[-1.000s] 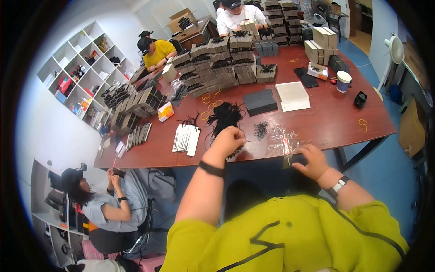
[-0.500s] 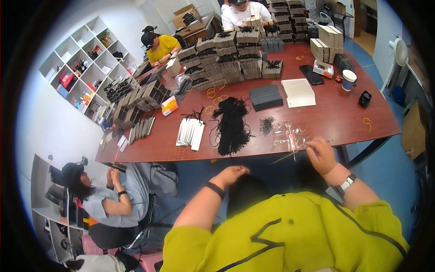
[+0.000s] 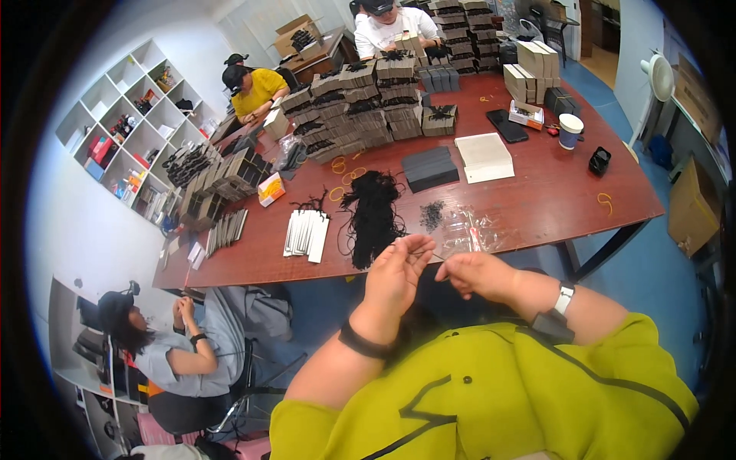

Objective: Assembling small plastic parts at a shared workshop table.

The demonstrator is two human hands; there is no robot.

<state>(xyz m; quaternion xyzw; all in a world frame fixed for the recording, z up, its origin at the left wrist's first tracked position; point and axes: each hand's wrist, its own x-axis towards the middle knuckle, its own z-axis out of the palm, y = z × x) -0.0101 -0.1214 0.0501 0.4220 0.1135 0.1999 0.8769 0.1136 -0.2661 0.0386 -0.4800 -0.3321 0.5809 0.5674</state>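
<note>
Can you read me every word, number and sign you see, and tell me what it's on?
There are none I can read.
Clear plastic near the hands: any print is too blurred.
Orange-and-white box on the left: too small.
Orange-and-white box on the right: too small.
Paper cup: no words I can make out.

tabletop point(image 3: 552, 180): glossy wood | cords point(image 3: 373, 218): matt, fibrous | wrapping point(image 3: 460, 228): shiny plastic

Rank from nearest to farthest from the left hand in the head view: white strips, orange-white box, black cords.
1. Black cords, just beyond the left hand.
2. White strips, left of the cords.
3. Orange-white box, farther left and back.
</note>
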